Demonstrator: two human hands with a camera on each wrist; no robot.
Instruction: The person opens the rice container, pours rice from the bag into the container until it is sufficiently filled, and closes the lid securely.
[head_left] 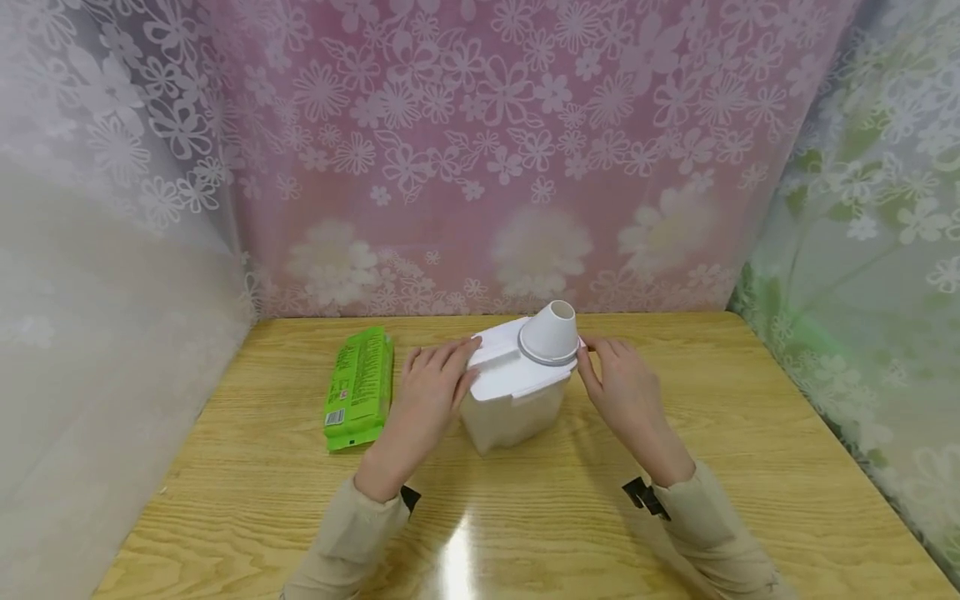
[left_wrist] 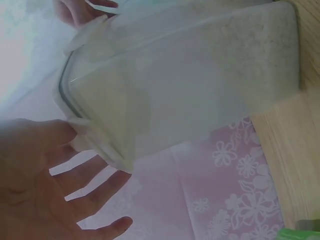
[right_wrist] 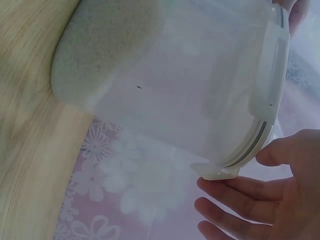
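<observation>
A translucent storage container (head_left: pixel 513 417) with a white lid (head_left: pixel 504 379) stands on the table. A cone-shaped white cap (head_left: pixel 551 332) rises from the lid's right part. Pale, fine-grained contents (right_wrist: pixel 107 55) fill its lower part. My left hand (head_left: pixel 431 396) holds the lid's left end, thumb near a side latch (left_wrist: pixel 92 137) in the left wrist view. My right hand (head_left: pixel 626 392) pinches the lid's right end. Thumb and index finger meet the rim and an end latch (right_wrist: pixel 220 172) in the right wrist view. The other right fingers extend below that latch.
A green printed packet (head_left: pixel 358 387) lies left of the container, near my left hand. Floral curtains (head_left: pixel 480 167) hang behind the wooden table (head_left: pixel 247 500) and along both sides.
</observation>
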